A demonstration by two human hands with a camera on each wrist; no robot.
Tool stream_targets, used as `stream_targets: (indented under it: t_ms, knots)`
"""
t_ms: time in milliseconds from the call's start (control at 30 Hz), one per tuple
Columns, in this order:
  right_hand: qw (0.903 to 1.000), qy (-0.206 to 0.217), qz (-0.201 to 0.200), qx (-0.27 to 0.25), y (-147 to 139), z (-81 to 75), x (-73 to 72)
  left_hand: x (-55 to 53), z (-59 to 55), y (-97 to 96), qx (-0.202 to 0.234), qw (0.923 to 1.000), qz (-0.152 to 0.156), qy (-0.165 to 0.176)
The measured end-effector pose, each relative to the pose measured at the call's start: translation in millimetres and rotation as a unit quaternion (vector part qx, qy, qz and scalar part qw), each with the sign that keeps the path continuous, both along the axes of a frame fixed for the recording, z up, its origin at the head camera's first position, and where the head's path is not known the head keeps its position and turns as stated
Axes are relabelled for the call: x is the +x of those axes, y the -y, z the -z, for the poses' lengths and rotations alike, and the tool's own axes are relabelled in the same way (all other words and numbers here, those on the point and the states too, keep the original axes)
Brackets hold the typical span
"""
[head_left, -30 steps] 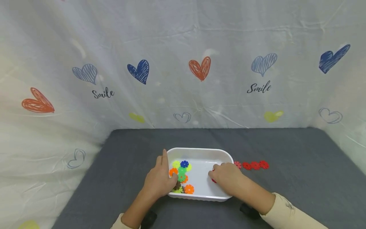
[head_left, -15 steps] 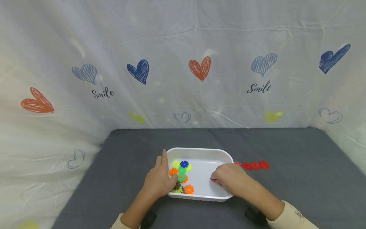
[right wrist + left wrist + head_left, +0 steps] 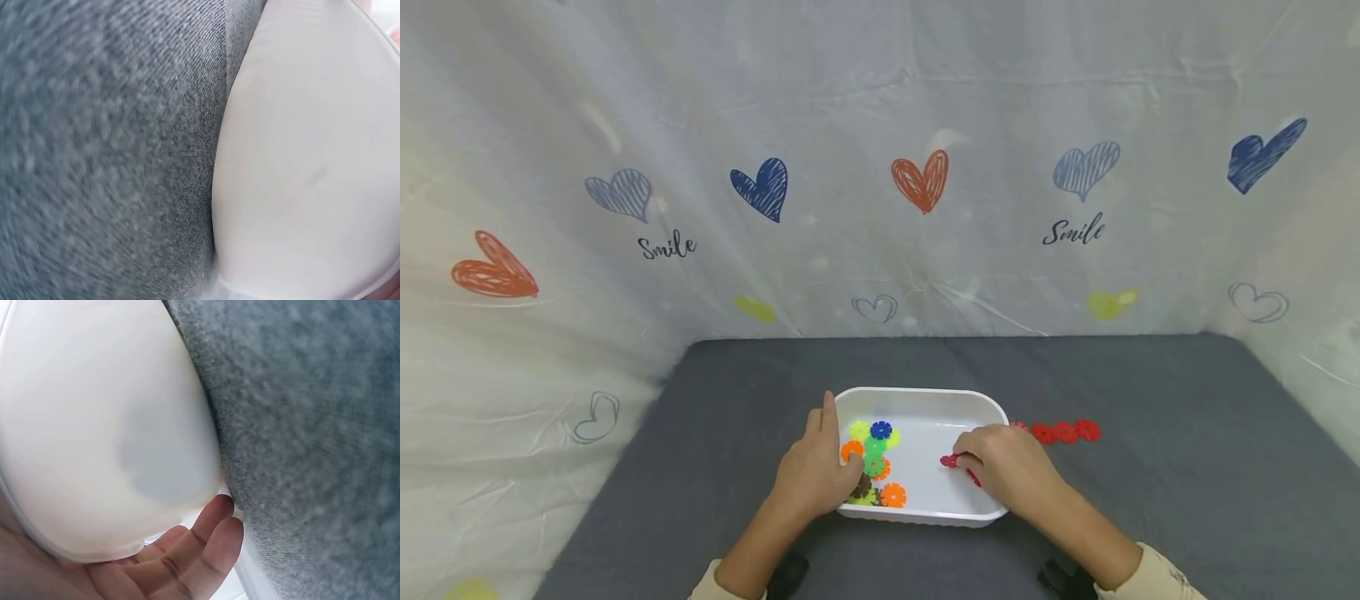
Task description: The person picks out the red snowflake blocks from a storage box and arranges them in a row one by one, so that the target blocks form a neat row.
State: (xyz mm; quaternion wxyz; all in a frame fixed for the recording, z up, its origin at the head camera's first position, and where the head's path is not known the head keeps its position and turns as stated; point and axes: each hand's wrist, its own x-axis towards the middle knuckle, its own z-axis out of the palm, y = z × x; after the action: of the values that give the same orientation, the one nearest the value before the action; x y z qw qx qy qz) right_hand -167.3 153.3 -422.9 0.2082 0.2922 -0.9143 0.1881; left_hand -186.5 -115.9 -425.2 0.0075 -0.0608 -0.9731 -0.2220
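A white plastic tray [image 3: 925, 514] rests on the dark grey cloth. My left hand [image 3: 812, 475] grips its left side, thumb inside over the wall and fingers along the outside; the left wrist view shows the fingers [image 3: 209, 550] curled against the outer wall. Inside, my right hand [image 3: 1007, 462] reaches over the right wall and pinches a red flower-shaped disc [image 3: 949, 461] near the tray floor. Another bit of red [image 3: 974, 478] shows under that hand; whether it is a separate disc I cannot tell. The right wrist view shows mainly the tray's outer wall [image 3: 300, 175].
Several flower discs in orange [image 3: 892, 495], green [image 3: 874, 465], blue [image 3: 881, 430], yellow and brown lie in the tray's left part. Outside, right of the tray, a row of red discs [image 3: 1064, 432] lies on the cloth. A white curtain with printed hearts [image 3: 921, 182] hangs behind.
The right hand has turned slightly in the tray, and a red disc shows further out from its fingertips. The left hand keeps its grip on the tray.
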Motion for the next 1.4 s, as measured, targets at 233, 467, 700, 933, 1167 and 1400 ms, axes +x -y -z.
stream_targets:
  t_ms: [233, 467, 700, 933, 1167, 1400]
  knots:
    - [0.9991, 0.026, 0.002, -0.032, 1.3, 0.9, -0.6, 0.3, 1.6, 0.4, 0.002, 1.0000, -0.001, 0.000]
    - [0.9986, 0.030, 0.016, -0.040, 2.5, 4.3, -3.2, -0.2, 0.6, 0.2, 0.004, 1.0000, 0.002, 0.001]
    - [0.9958, -0.020, 0.014, -0.088, 1.7, 8.7, -5.6, -0.2, -0.6, 0.0, 0.001, 1.0000, 0.001, -0.003]
    - [0.9935, 0.019, 0.052, -0.100, 0.4, 9.2, -3.4, 0.5, 0.9, 0.2, 0.004, 1.0000, 0.002, -0.003]
    - [0.9874, 0.039, 0.069, -0.136, 0.7, 7.4, -3.9, 0.6, 2.0, 0.2, 0.008, 1.0000, 0.003, -0.004]
    - [0.9808, 0.038, 0.039, -0.187, -6.4, 4.7, -8.7, 0.5, 1.6, 1.0, 0.008, 0.9999, 0.004, -0.008]
